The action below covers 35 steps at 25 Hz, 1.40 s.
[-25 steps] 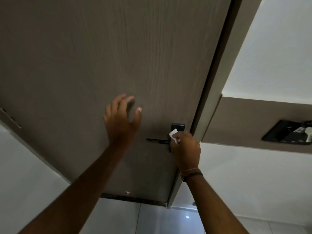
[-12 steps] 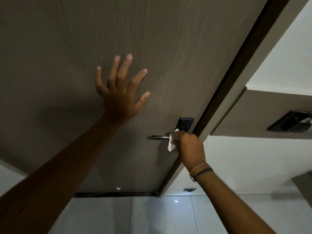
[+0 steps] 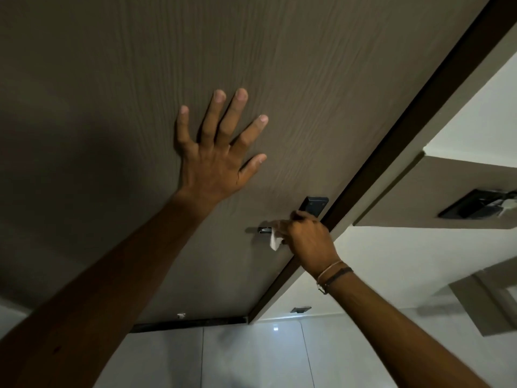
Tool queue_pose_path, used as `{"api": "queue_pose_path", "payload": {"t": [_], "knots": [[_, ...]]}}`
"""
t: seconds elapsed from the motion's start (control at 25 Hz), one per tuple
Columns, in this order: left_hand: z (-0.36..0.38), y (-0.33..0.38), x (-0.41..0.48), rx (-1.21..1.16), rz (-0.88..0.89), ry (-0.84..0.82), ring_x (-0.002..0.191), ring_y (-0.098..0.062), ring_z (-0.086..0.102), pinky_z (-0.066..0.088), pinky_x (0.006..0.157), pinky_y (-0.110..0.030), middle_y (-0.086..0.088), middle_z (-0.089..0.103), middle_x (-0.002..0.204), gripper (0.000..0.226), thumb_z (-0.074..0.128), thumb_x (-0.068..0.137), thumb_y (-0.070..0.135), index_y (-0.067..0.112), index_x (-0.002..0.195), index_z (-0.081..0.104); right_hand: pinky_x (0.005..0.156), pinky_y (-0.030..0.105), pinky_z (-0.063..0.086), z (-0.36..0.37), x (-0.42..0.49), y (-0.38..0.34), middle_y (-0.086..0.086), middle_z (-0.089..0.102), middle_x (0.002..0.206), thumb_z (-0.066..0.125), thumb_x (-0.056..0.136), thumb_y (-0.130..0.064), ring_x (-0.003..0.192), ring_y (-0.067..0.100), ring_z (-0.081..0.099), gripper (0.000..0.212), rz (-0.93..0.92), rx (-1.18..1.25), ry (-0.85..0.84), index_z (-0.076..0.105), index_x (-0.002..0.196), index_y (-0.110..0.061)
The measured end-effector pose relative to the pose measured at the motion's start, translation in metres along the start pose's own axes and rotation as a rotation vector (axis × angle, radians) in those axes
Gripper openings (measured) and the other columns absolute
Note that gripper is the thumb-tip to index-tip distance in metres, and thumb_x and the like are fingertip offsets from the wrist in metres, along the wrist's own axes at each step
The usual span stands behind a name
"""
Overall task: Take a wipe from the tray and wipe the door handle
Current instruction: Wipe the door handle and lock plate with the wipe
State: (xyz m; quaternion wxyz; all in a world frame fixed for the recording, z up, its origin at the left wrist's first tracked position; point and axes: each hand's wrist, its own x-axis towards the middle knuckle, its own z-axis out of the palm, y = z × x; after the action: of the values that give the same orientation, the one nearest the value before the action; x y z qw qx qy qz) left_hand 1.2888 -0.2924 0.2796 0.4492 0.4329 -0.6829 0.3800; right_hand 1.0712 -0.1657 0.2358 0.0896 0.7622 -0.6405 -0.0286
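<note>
White crumpled wipe (image 3: pixel 275 242) is clamped in the right hand (image 3: pixel 307 238) around the dark metal lever handle (image 3: pixel 264 229), near the brown wood-grain door's (image 3: pixel 112 79) edge at three o'clock, while the left hand (image 3: pixel 218 152), fingers spread apart, lies flat on it.

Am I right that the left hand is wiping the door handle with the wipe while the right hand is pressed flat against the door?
The hands are swapped. The head view shows the right hand wiping the door handle with the wipe, while the left hand is flat against the door.

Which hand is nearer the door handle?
Right. The right hand is on the door handle with the wipe; the left hand lies flat on the door, above-left.
</note>
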Motion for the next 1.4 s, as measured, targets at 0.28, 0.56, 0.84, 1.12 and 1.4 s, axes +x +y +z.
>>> {"api": "queue_pose_path", "payload": {"t": [0.28, 0.56, 0.84, 1.12, 1.4], "knots": [[0.001, 0.001, 0.0, -0.014, -0.016, 0.025, 0.169, -0.023, -0.02, -0.01, 0.131, -0.062, -0.004, 0.007, 0.176, 0.084, 0.045, 0.106, 0.073, 0.037, 0.172, 0.007, 0.088, 0.034, 0.062, 0.007, 0.005, -0.031, 0.006, 0.07, 0.125, 0.068, 0.096, -0.01, 0.108, 0.024, 0.072, 0.038, -0.1, 0.086, 0.034, 0.065, 0.131, -0.024], [0.001, 0.002, -0.001, -0.015, 0.006, 0.032, 0.164, -0.029, 0.008, -0.003, 0.129, -0.064, -0.005, 0.008, 0.177, 0.08, 0.044, 0.107, 0.07, 0.035, 0.172, 0.013, 0.09, 0.036, 0.062, 0.011, -0.005, -0.001, 0.006, 0.073, 0.123, 0.072, 0.093, -0.013, 0.11, 0.025, 0.072, 0.038, -0.011, 0.076, 0.08, 0.067, 0.129, -0.025], [-0.004, 0.0, -0.001, -0.02, 0.004, -0.036, 0.169, -0.028, -0.013, 0.0, 0.128, -0.066, -0.006, 0.004, 0.177, 0.085, 0.045, 0.109, 0.068, 0.035, 0.173, 0.001, 0.077, 0.039, 0.064, 0.019, -0.019, -0.004, 0.015, 0.078, 0.107, 0.094, 0.065, -0.007, 0.092, 0.033, 0.078, 0.059, 0.023, 0.143, 0.191, 0.072, 0.12, -0.016], [-0.014, 0.003, -0.005, -0.1, -0.025, -0.122, 0.17, -0.027, -0.013, 0.018, 0.123, -0.076, -0.004, -0.006, 0.184, 0.08, 0.048, 0.11, 0.062, 0.035, 0.173, 0.008, 0.068, 0.026, 0.044, 0.012, -0.033, -0.015, 0.013, 0.08, 0.1, 0.065, 0.098, -0.014, 0.086, 0.036, 0.074, 0.032, 0.875, 0.571, 0.455, 0.074, 0.124, -0.029], [-0.011, 0.003, -0.006, -0.144, -0.056, -0.118, 0.17, -0.025, -0.012, 0.022, 0.118, -0.085, -0.001, -0.005, 0.183, 0.077, 0.053, 0.108, 0.059, 0.033, 0.173, 0.021, 0.072, 0.039, 0.053, -0.017, 0.0, -0.01, 0.016, 0.074, 0.108, 0.065, 0.099, -0.02, 0.098, 0.038, 0.071, 0.015, 0.99, 0.505, 0.236, 0.073, 0.106, -0.009]]}}
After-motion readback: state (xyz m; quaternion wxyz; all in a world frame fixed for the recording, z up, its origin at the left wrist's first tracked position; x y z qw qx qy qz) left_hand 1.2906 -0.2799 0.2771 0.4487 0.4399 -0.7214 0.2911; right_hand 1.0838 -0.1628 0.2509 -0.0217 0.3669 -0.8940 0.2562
